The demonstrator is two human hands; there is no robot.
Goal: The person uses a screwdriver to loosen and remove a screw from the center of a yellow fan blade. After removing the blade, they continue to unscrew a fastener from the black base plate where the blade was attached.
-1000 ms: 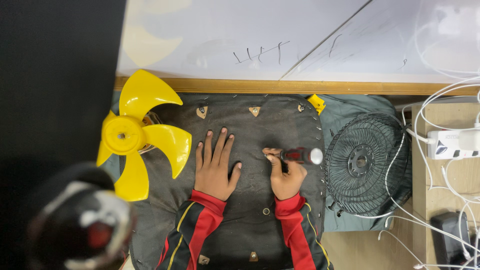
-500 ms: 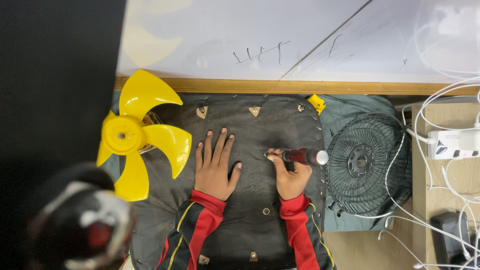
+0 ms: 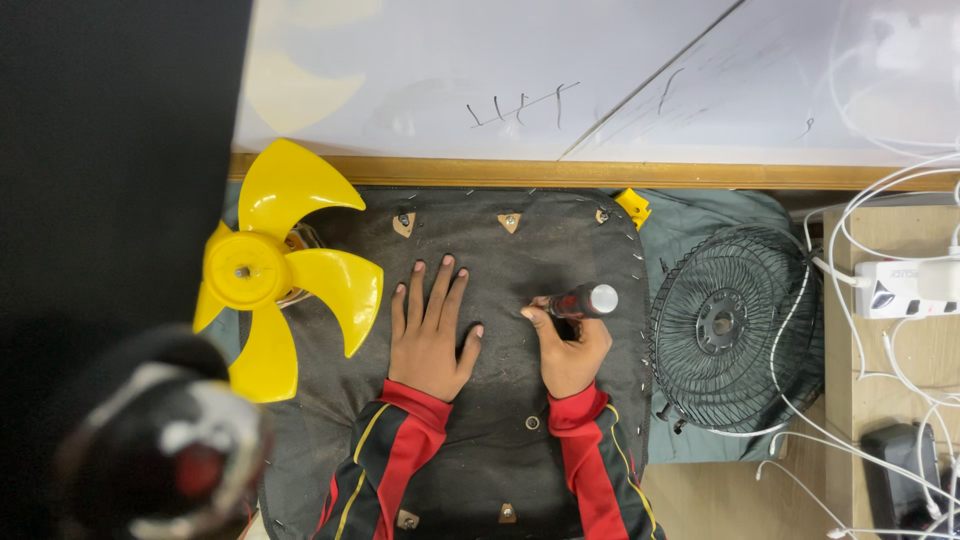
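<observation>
1. On the dark padded panel (image 3: 560, 250) that covers the middle of the work area, both hands are at work; the panel has small triangular brackets w/ screws along its far edge and more near its near edge.
2. L hand (image 3: 432, 335) lies flat, palm down, fingers spread & pointing toward the far edge, approx. at the panel's centre. Grip wide, holding nothing, just pressing on the fabric.
3. R hand (image 3: 570, 352) is just beside it, toward the right edge. Grip wrapped round a screwdriver (image 3: 585, 301) w/ a dark handle and a pale rounded butt end.
4. Screwdriver lies nearly level, butt toward the right edge, tip end toward the L hand; the tip itself is hidden behind the R thumb, so can't tell what it meets.
5. Both forearms wear red & black sleeves w/ thin yellow stripes.
6. Yellow fan blade (image 3: 270, 270), several lobes, sits at the panel's left edge, one lobe overlapping the fabric near the L hand but not touching it.
7. Black wire fan guard (image 3: 735, 330) rests on grey-green cloth off the panel's right edge, near the R hand, apart from it.
8. White power strip (image 3: 900, 290) & loose white cables lie further right on a wooden bench (image 3: 930, 350).
</observation>
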